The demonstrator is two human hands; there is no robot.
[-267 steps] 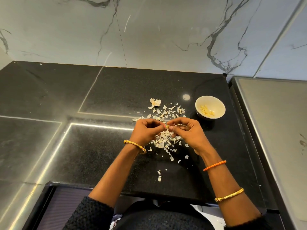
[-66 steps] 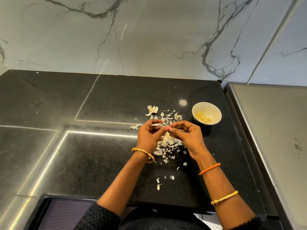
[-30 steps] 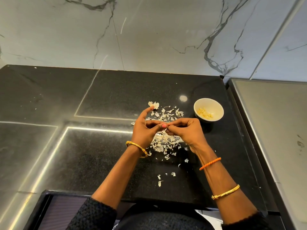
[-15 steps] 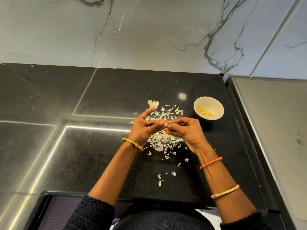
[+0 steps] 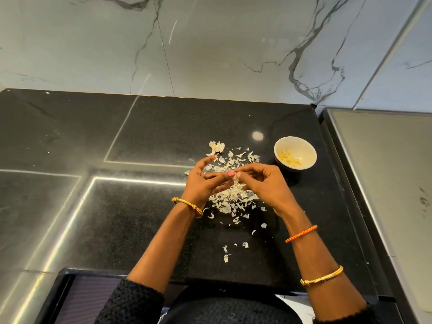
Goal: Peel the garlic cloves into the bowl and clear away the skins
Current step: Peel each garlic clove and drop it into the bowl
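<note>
We note a black speckled stone countertop (image 5: 149, 127), glossy, with bright strip reflections across its left half and one round light spot near the bowl. A small white bowl (image 5: 311, 153) stands on it towards the right, holding a few pale peeled cloves (image 5: 289, 157). Left of the bowl lies a loose pile of papery garlic skins (image 5: 230, 199), with stray flakes (image 5: 226, 256) scattered towards the near edge.

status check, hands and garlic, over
Left hand and right hand pinching one clove. Bowl holds peeled cloves. Skins litter counter, nothing blocking.
</note>
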